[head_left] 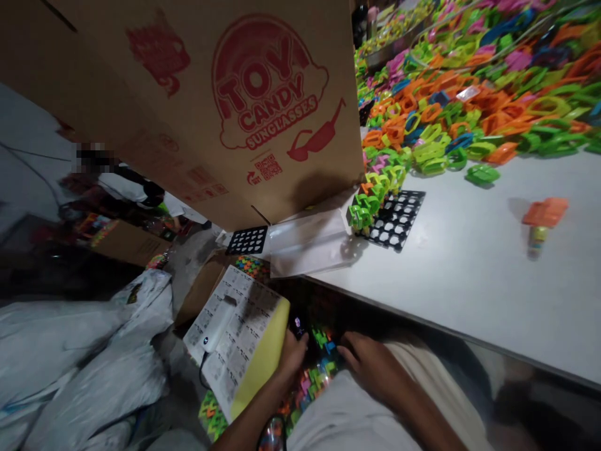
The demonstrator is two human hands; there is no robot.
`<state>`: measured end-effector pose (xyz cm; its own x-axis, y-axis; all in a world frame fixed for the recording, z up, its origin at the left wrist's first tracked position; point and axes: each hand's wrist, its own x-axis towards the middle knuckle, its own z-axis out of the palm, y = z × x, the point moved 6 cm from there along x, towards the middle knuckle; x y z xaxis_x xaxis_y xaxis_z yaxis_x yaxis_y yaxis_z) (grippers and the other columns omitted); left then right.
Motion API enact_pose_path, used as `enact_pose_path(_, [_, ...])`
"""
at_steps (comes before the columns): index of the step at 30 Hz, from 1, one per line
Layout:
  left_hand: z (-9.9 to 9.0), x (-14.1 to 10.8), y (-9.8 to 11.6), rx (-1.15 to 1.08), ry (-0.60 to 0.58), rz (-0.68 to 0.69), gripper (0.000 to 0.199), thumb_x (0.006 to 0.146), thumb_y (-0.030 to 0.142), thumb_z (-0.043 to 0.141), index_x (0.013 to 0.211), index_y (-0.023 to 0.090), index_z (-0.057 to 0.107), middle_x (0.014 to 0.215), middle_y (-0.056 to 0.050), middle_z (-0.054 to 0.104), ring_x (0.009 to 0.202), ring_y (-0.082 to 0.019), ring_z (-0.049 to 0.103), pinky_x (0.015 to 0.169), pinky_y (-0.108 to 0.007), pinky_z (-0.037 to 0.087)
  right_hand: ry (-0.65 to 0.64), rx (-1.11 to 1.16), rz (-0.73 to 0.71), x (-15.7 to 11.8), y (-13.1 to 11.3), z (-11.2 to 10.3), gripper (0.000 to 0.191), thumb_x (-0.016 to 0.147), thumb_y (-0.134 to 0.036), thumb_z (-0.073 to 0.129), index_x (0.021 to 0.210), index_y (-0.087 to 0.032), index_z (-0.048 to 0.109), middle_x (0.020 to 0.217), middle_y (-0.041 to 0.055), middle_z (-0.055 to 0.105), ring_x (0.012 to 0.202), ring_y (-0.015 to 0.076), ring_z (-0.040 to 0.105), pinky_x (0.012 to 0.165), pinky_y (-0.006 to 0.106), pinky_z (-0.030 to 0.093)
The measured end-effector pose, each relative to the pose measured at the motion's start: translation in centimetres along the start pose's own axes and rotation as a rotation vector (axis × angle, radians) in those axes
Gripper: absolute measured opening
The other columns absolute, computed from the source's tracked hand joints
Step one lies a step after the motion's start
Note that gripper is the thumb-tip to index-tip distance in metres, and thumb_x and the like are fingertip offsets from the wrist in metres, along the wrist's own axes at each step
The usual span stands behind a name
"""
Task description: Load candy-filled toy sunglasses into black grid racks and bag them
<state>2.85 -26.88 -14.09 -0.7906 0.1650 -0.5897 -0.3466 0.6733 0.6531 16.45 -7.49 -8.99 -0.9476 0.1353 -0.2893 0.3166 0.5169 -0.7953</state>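
Dark device (298, 324) sits clasped in our left hand (293, 352), below the desk (451, 275)'s near edge. We can't tell our right hand (364, 358)'s grip.

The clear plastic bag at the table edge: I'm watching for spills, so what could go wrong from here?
The clear plastic bag seems to reach past the edge of the white table, so a bump might slide it off. Below, the white device lies on the printed sheet; its black cable could snag and drag it down.
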Motion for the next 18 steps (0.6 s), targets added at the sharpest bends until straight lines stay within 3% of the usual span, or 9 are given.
enact_pose_path(2, [0.1, -2.4, 2.7, 0.115, -0.081, 0.026, 0.086, 0.088, 0.026, 0.076, 0.164, 0.008, 0.043, 0.174, -0.022, 0.042, 0.165, -0.033, 0.035, 0.137, -0.041, 0.022, 0.033, 0.067, -0.011, -0.1, 0.0, -0.2, 0.022, 0.111, -0.027, 0.052, 0.105, -0.02, 0.071, 0.107, 0.0102, 0.077, 0.1, 0.0273, 0.074, 0.083, 0.033, 0.046])
enact_pose_path(3, [0.5, -3.8, 4.3, 0.22, -0.202, 0.024, 0.088, 0.089, 0.03, 0.077, 0.166, 0.008, 0.042, 0.176, -0.022, 0.04, 0.164, -0.034, 0.036, 0.137, -0.043, 0.023, 0.058, 0.118, -0.023, -0.2, 0.0, -0.5, 0.024, 0.111, -0.03, 0.05, 0.107, -0.02, 0.072, 0.107, 0.0098, 0.077, 0.1, 0.0273, 0.074, 0.083, 0.033, 0.047])
enact_pose_path(6, [2.6, -8.9, 10.1, 0.39, -0.791, 0.1, 0.071, 0.099, 0.048, 0.069, 0.161, 0.016, 0.057, 0.16, -0.015, 0.063, 0.147, -0.032, 0.059, 0.126, -0.044, 0.042, 0.183, 0.284, -0.059, -1.0, -0.4, -3.4, 0.034, 0.111, -0.04, 0.045, 0.108, -0.023, 0.074, 0.107, 0.0079, 0.078, 0.097, 0.0262, 0.074, 0.084, 0.033, 0.05])
enact_pose_path(8, [3.5, -11.1, 15.0, 0.367, -0.973, 0.291, 0.057, 0.103, 0.049, 0.065, 0.151, 0.02, 0.068, 0.145, -0.009, 0.075, 0.133, -0.028, 0.069, 0.114, -0.036, 0.051, 0.31, 0.368, -0.057, -2.2, -0.5, -6.7, 0.038, 0.111, -0.048, 0.045, 0.104, -0.024, 0.074, 0.099, 0.0054, 0.078, 0.091, 0.0248, 0.073, 0.081, 0.032, 0.051])
enact_pose_path(9, [3.9, -11.4, 17.5, 0.377, -0.974, 0.415, 0.048, 0.105, 0.048, 0.063, 0.143, 0.022, 0.074, 0.135, -0.007, 0.08, 0.124, -0.025, 0.073, 0.107, -0.032, 0.053, 0.389, 0.392, -0.045, -2.9, -0.3, -8.6, 0.04, 0.111, -0.052, 0.046, 0.101, -0.024, 0.074, 0.094, 0.0042, 0.077, 0.088, 0.0241, 0.073, 0.079, 0.031, 0.052])
enact_pose_path(11, [4.8, -10.9, 22.4, 0.415, -0.82, 0.702, 0.034, 0.107, 0.041, 0.058, 0.119, 0.022, 0.083, 0.113, -0.003, 0.084, 0.103, -0.02, 0.076, 0.091, -0.027, 0.053, 0.572, 0.395, 0.0, -4.3, 0.4, -12.4, 0.043, 0.111, -0.058, 0.05, 0.096, -0.024, 0.073, 0.086, 0.0026, 0.074, 0.08, 0.0228, 0.071, 0.074, 0.03, 0.053])
enact_pose_path(14, [4.7, -9.4, 30.3, 0.336, -0.355, 1.152, 0.035, 0.105, 0.036, 0.056, 0.082, 0.018, 0.075, 0.08, -0.001, 0.075, 0.076, -0.015, 0.065, 0.074, -0.026, 0.044, 0.878, 0.236, 0.055, -5.5, 2.0, -17.1, 0.038, 0.109, -0.055, 0.055, 0.098, -0.024, 0.072, 0.089, 0.0038, 0.074, 0.077, 0.0233, 0.071, 0.071, 0.031, 0.056])
enact_pose_path(16, [3.5, -8.4, 34.8, 0.138, -0.115, 1.297, 0.04, 0.106, 0.039, 0.056, 0.073, 0.019, 0.066, 0.069, 0.001, 0.063, 0.067, -0.014, 0.057, 0.069, -0.027, 0.041, 0.991, 0.032, 0.002, -4.4, 2.0, -19.0, 0.031, 0.111, -0.045, 0.052, 0.107, -0.022, 0.072, 0.102, 0.0081, 0.077, 0.089, 0.0262, 0.074, 0.081, 0.035, 0.06])
enact_pose_path(18, [2.8, -7.2, 38.4, -0.016, -0.057, 1.314, 0.04, 0.108, 0.04, 0.055, 0.076, 0.019, 0.064, 0.071, 0.002, 0.062, 0.069, -0.014, 0.058, 0.07, -0.026, 0.042, 1.003, -0.209, -0.087, -1.8, 1.2, -19.8, 0.029, 0.111, -0.032, 0.049, 0.12, -0.019, 0.072, 0.123, 0.0155, 0.075, 0.114, 0.0311, 0.072, 0.099, 0.044, 0.06])
